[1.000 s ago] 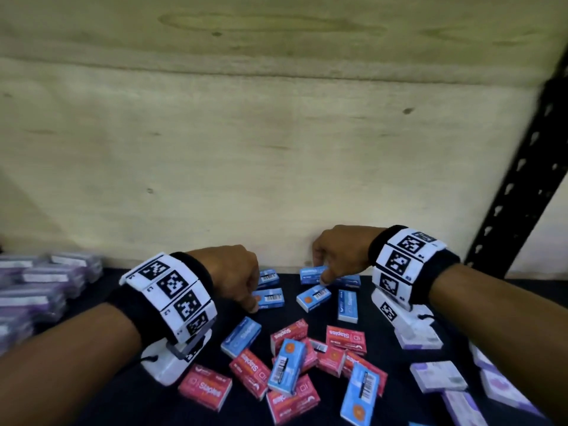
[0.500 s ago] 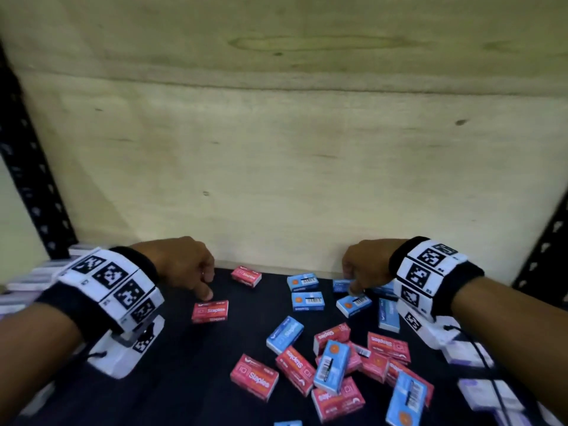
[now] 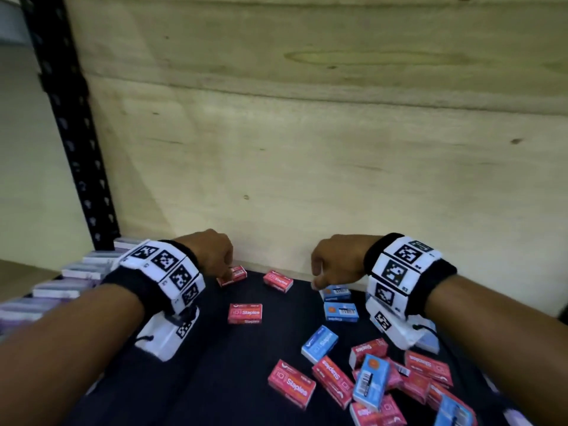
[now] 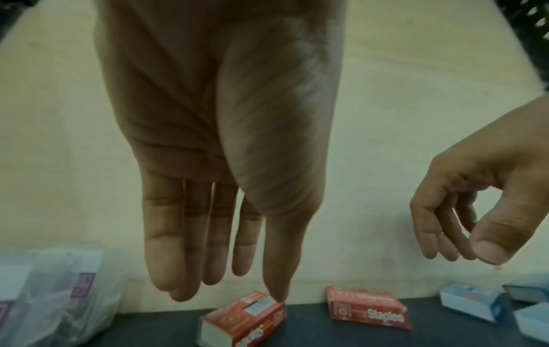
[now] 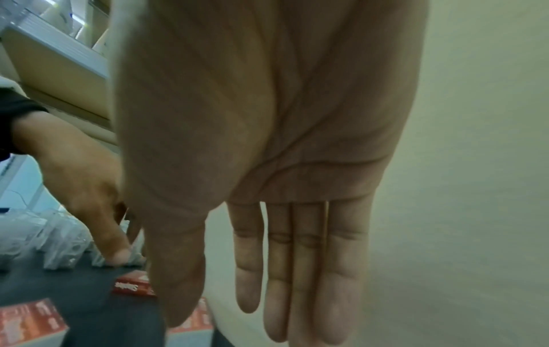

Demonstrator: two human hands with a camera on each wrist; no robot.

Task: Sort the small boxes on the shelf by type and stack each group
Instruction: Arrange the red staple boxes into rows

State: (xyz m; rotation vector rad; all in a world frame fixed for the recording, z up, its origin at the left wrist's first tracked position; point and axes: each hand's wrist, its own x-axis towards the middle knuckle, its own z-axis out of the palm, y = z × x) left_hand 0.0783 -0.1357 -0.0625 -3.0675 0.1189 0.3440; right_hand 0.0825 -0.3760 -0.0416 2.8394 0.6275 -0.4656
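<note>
Where the dark shelf (image 3: 215,373) meets the plywood back wall (image 3: 307,167), a red staples box (image 3: 232,275) lies flat with the left hand (image 3: 205,256) over it. In the left wrist view the fingers (image 4: 166,253) hang straight down and close together, the thumb tip just touching the top of that box; nothing is gripped. The right hand (image 3: 336,262) hovers near the wall above a blue box (image 3: 336,293), its fingers loosely curled with the thumb apart from them, holding nothing.

A second red box (image 3: 278,281) lies between the two hands by the wall, and a third (image 3: 245,313) sits nearer the front, label up, reading "Staples". Another blue box (image 3: 341,311) lies just before the one under the right hand. Toward the front right, red and blue boxes (image 3: 384,382) lie jumbled and overlapping, some tilted on others. Pale purple packs (image 3: 61,287) sit in rows at the left edge beside a black perforated upright (image 3: 70,124). Both wrists carry white bands with black square markers.
</note>
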